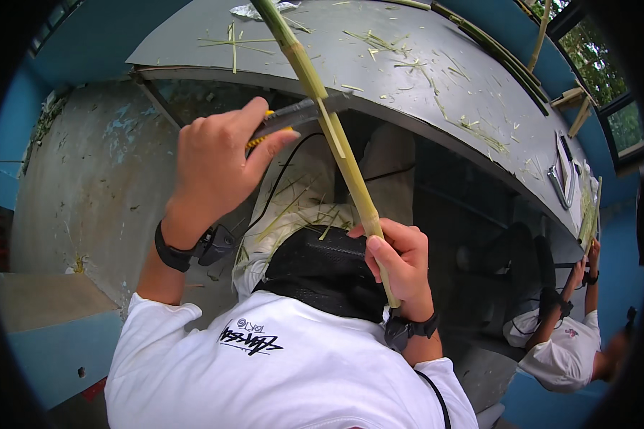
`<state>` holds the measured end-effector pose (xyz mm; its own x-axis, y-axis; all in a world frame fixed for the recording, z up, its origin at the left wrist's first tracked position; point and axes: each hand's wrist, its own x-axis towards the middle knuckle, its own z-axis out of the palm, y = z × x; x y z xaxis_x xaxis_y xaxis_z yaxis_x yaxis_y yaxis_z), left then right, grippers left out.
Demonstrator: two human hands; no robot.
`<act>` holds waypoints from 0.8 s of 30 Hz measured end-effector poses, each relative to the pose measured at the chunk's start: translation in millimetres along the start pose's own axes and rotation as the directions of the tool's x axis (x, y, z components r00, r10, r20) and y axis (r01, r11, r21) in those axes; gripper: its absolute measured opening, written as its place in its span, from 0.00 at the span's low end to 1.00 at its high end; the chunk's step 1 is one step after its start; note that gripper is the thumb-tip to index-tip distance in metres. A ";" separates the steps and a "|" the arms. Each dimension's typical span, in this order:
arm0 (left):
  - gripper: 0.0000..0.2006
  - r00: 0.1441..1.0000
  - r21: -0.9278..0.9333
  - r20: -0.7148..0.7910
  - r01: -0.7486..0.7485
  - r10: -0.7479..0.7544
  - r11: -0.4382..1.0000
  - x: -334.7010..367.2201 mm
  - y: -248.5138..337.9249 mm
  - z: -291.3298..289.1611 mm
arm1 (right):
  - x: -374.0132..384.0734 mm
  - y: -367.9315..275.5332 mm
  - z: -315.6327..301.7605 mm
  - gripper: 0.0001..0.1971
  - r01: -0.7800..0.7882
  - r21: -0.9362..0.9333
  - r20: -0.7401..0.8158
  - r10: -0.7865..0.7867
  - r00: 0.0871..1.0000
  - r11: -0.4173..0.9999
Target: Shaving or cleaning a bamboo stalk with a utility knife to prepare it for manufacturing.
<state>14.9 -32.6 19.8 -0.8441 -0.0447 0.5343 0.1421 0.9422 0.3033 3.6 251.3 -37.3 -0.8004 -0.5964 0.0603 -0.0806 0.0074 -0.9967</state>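
I see cane (pixel 349 168) slanting past bench (pixel 186 36) edge; knife (pixel 291 117) against it near bench, left hand (pixel 220 149) fingers wrapped round handle. Right hand (pixel 406 261) grips lower end, farther from bench, likely for steadiness.

Smooth, woody stalk (pixel 353 175) in the right grip (pixel 402 263), dull metal-looking knife (pixel 291 116) in the left grip (pixel 222 154), and beyond both, a satin-smooth counter (pixel 415 84)!
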 end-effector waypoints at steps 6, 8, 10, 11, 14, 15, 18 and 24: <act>0.35 0.735 0.261 -0.529 0.616 -0.424 0.743 24.5 -139.9 -95.9 | -9.6 2.8 5.7 0.12 -0.007 0.068 0.172 -0.005 0.985 0.998; 0.33 0.729 0.308 -0.650 0.510 -0.214 0.803 16.0 -148.9 -86.1 | -4.8 4.7 4.2 0.12 -0.057 0.074 0.092 0.050 0.995 0.996; 0.29 0.787 0.220 -0.591 0.370 -0.179 0.903 11.2 -131.3 -65.4 | 2.2 6.8 4.8 0.13 -0.069 0.075 0.019 0.068 0.997 0.995; 0.28 0.848 0.104 -0.463 0.341 -0.258 0.934 9.6 -98.9 -53.6 | 5.7 7.9 3.3 0.13 -0.042 0.069 -0.010 0.043 0.999 0.997; 0.24 0.962 -0.136 -0.153 0.206 -0.226 0.969 3.2 -36.6 -21.5 | 11.1 12.5 -2.4 0.13 0.031 0.062 -0.055 -0.028 0.998 0.998; 0.24 0.983 -0.198 -0.095 0.137 -0.159 0.971 -2.3 -21.4 -9.2 | 12.9 12.4 -3.2 0.13 0.035 0.070 -0.062 -0.030 0.998 0.997; 0.22 0.993 -0.327 0.118 0.038 0.001 0.944 -17.3 16.2 20.2 | 16.2 9.6 -0.9 0.14 0.031 0.112 -0.095 -0.021 0.995 0.993; 0.20 0.961 -0.427 0.247 -0.005 0.122 0.904 -32.9 42.1 49.3 | 17.8 4.1 10.8 0.16 0.018 0.288 -0.122 0.018 0.992 0.957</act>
<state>23.2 24.9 -23.9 -0.9218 0.1543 0.3555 0.3536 0.7103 0.6087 -4.6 232.1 -40.8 -0.8680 -0.4942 0.0487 0.0793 -0.2348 -0.9688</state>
